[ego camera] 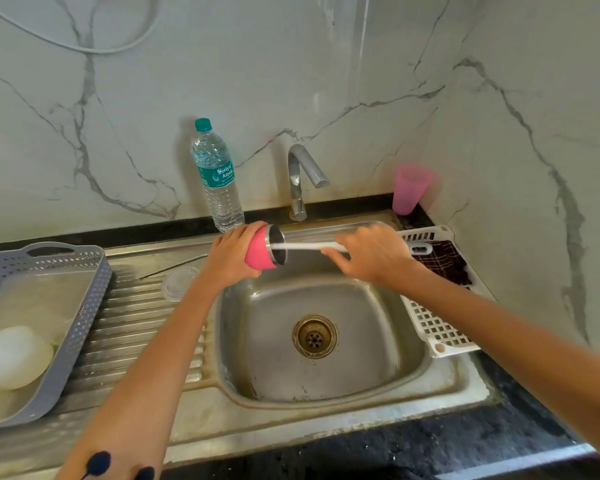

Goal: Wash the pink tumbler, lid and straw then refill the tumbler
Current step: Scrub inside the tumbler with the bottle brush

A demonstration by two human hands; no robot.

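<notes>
My left hand (231,252) grips the pink tumbler (260,252), held on its side above the back of the sink with its steel mouth facing right. My right hand (371,254) is closed around the white handle of a bottle brush (305,246), whose front end is inside the tumbler's mouth. A clear round lid (179,283) lies flat on the ribbed drainboard, left of the sink. Just behind the lid lies a thin metal straw (174,267), running diagonally. A full water bottle (217,178) with a teal cap stands upright against the wall.
A steel sink basin (361,341) with the tap (300,178) shut off. Grey perforated tray (84,306) at left holding pale items. White slotted basket (437,327) at right with a dark cloth. A pink plastic cup (411,188) stands in the back corner.
</notes>
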